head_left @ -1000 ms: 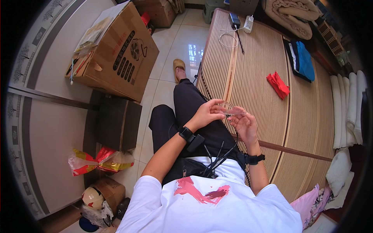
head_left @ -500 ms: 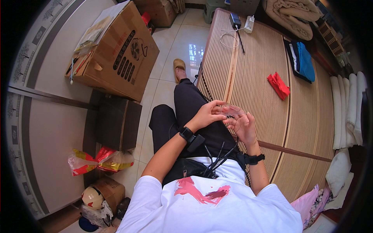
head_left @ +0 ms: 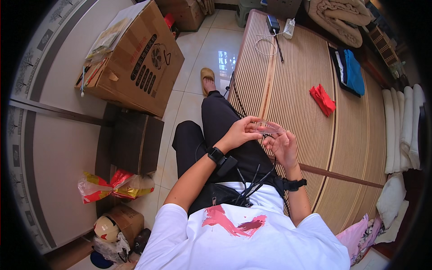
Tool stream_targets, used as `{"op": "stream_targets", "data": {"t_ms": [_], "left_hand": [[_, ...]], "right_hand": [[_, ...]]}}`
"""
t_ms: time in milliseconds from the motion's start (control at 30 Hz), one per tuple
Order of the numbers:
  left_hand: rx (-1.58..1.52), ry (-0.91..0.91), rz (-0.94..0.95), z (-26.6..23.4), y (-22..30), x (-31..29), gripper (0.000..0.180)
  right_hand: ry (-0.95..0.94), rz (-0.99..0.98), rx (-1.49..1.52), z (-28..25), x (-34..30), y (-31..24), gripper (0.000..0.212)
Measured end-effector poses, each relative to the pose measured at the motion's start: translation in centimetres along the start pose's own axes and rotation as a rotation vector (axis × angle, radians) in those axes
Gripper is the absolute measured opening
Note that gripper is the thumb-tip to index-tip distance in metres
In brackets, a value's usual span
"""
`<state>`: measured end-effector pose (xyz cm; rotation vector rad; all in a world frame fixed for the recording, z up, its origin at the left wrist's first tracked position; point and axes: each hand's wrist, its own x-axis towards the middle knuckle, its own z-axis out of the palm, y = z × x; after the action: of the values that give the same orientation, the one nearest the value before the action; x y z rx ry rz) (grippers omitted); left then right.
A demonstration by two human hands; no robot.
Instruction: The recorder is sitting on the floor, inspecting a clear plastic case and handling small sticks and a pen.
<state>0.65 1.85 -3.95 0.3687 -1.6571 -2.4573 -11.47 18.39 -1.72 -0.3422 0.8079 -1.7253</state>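
Clear pc (head_left: 272, 129), thin, shiny, see-thru. Held crosswise, one end in L hand (head_left: 243, 132), other at R hand (head_left: 284, 147).

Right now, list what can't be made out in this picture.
All in the head view:
- Clear piece in the left hand: see-through and small, exact kind unclear.
- Right hand: fingertip contact with that piece, too small to tell.
- Cardboard box: inside mostly hidden by its walls.
- One foot: hidden beneath the bent knee.
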Motion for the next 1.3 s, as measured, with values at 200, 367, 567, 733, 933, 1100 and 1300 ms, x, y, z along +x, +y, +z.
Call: {"op": "stream_targets", "data": {"t_ms": [200, 367, 567, 733, 933, 1100, 1300], "left_hand": [[0.039, 0.005, 0.017, 0.0, 0.0, 0.0, 0.055], [0.012, -0.003, 0.009, 0.0, 0.0, 0.0, 0.055], [0.021, 0.003, 0.012, -0.1, -0.3, 0.1, 0.056], [0.009, 0.003, 0.004, 0.0, -0.1, 0.1, 0.056], [0.009, -0.006, 0.010, 0.0, 0.0, -0.1, 0.053], [-0.166, 0.026, 0.034, -0.5, -0.1, -0.1, 0.033], [-0.383, 0.163, 0.032, -1.0, -0.7, -0.1, 0.020]], "right_hand": [[-0.028, 0.060, -0.047, 0.5, -0.2, -0.3, 0.072], [-0.013, 0.042, -0.041, 0.6, -0.1, -0.3, 0.070], [0.031, -0.038, -0.029, 1.0, -0.3, -0.6, 0.059], [0.027, -0.044, -0.014, 1.0, -0.2, -0.6, 0.056], [0.021, -0.060, -0.078, 0.5, -0.4, -0.3, 0.055], [0.279, -0.108, -0.205, 0.2, -0.7, -0.6, 0.056], [0.426, -0.374, -0.388, 2.2, -0.5, -5.1, 0.027]]}}
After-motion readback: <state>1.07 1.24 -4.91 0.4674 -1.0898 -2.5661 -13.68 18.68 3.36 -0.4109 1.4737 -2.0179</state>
